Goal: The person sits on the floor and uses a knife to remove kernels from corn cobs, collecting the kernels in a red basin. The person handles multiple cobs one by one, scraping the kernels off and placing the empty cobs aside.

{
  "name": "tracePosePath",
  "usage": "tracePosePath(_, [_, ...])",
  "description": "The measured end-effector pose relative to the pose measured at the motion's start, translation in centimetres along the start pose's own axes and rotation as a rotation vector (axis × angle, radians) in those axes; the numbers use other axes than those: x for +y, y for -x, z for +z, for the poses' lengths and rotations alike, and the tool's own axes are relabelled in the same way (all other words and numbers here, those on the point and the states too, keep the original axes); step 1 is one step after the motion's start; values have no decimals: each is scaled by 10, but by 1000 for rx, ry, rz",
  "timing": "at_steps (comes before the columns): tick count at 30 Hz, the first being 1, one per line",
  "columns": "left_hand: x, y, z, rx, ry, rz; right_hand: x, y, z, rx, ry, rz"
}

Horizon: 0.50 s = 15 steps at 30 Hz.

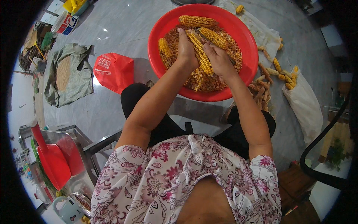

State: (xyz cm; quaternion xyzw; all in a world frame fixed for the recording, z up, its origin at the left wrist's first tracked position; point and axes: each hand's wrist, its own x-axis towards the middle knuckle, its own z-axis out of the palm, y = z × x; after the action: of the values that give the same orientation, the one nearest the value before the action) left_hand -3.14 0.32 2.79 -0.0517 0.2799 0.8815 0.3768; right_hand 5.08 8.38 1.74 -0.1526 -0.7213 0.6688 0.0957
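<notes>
A round red plastic basin [249, 56] stands before my knees, holding loose corn kernels [202, 82] and whole yellow ears. Above the kernels, an ear of dried corn [200, 53] lies between my two hands. My left hand [186, 49] is against its left side, thumb up. My right hand [219, 58] grips its right side near the middle. A dark, narrow tool [207, 37], its kind unclear, shows partly behind the right hand. Other corn ears rest at the basin's top [197, 21], upper right [214, 37] and left edge [165, 51].
Bare cobs [260, 93] lie piled right of the basin, beside a white sack [304, 103] with ears at its mouth. A red bag [114, 71] and a grey-green woven sack [68, 75] lie at left. A red dustpan [53, 165] stands on a metal-framed cart at lower left.
</notes>
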Motion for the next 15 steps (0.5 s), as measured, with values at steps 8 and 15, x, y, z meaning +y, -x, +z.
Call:
tracePosePath(8, [-2, -10, -14, 5, -11, -39, 5, -3, 3, 42, -214, 27])
tracePosePath(15, [-8, -4, -6, 15, -152, -48, -7, -1, 2, 39, 73, -65])
